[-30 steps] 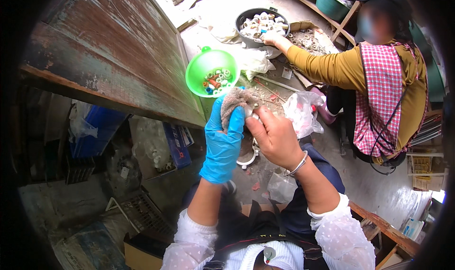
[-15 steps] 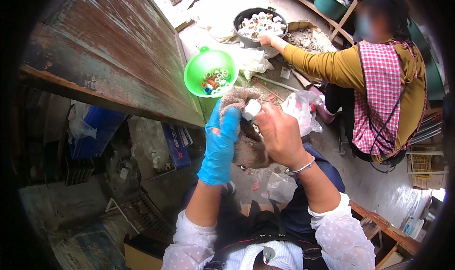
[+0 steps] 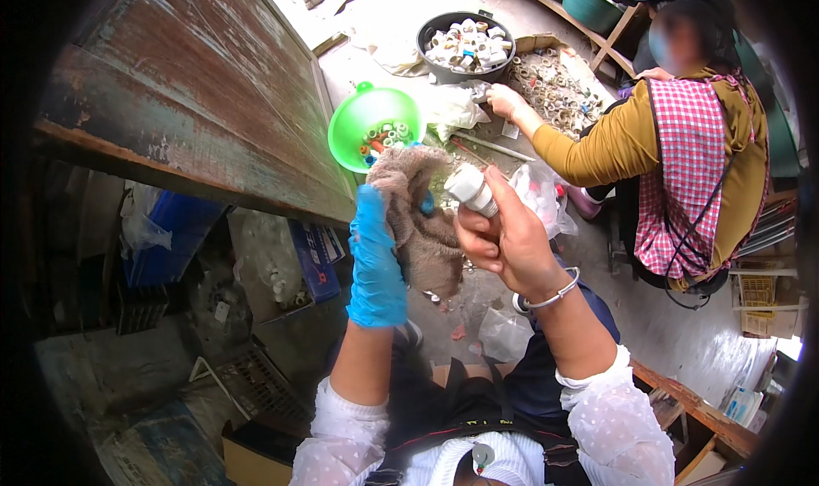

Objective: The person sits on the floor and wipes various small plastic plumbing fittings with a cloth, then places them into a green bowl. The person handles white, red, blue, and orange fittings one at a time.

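Note:
My left hand [image 3: 379, 256], in a blue glove, holds a brown cloth [image 3: 424, 230] that drapes down from it; a blue fingertip shows against the cloth's right side. A white plastic pipe fitting [image 3: 470, 188] with a threaded end is pinched between the thumb and fingers of my bare right hand [image 3: 510, 238]. The fitting is just right of the cloth, apart from it. Beyond my hands stands a bright green bowl [image 3: 348, 131] with small white, orange and blue fittings in it.
A black tub [image 3: 426, 60] of white fittings stands at the back, beside a heap of small fittings [image 3: 559, 85]. At the right a person [image 3: 682, 153] in a checked apron sits low. A wooden panel [image 3: 196, 85] fills the upper left. Clear plastic bags [image 3: 539, 198] lie on the floor.
The white fitting has come out of the cloth and moved slightly right with my right hand. My left hand has opened up the cloth. The other person's hand has left the black tub.

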The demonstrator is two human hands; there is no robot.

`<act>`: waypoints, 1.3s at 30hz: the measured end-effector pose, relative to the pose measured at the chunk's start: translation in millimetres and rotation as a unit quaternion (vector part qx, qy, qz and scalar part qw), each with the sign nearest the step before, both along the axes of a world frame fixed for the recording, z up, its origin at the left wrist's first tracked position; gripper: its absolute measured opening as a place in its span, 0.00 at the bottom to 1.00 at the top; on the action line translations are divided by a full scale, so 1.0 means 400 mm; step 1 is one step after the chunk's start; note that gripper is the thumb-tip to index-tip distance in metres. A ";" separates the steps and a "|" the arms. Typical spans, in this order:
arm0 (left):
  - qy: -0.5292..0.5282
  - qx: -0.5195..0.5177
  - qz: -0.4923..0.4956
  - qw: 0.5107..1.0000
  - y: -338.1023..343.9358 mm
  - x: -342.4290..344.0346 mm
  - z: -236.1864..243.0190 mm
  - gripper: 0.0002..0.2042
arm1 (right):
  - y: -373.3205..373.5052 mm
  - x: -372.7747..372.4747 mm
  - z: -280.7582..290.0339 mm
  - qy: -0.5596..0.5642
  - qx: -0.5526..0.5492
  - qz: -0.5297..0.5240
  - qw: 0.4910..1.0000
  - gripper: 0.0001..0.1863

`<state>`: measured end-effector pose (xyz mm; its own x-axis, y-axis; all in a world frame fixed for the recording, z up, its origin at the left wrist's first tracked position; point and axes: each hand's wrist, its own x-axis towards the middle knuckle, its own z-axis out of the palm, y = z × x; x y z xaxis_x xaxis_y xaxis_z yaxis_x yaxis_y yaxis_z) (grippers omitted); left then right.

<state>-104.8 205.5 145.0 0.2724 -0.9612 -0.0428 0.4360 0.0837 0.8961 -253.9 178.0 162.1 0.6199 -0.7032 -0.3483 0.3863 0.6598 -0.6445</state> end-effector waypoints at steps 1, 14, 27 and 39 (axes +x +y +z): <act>0.048 0.003 0.018 0.999 -0.002 0.007 -0.015 0.24 | 0.001 0.007 -0.001 0.028 -0.021 -0.014 0.999 0.23; -0.149 -0.017 -0.128 0.980 0.021 -0.005 0.021 0.20 | 0.006 -0.022 0.004 0.021 0.104 0.053 0.993 0.22; 0.165 0.038 -0.043 0.985 0.020 0.005 0.024 0.21 | 0.018 -0.030 0.021 0.092 -0.060 0.054 0.993 0.24; -0.216 -0.032 -0.005 0.976 0.013 -0.046 -0.036 0.14 | 0.037 0.018 -0.067 0.405 -0.456 -0.080 0.788 0.23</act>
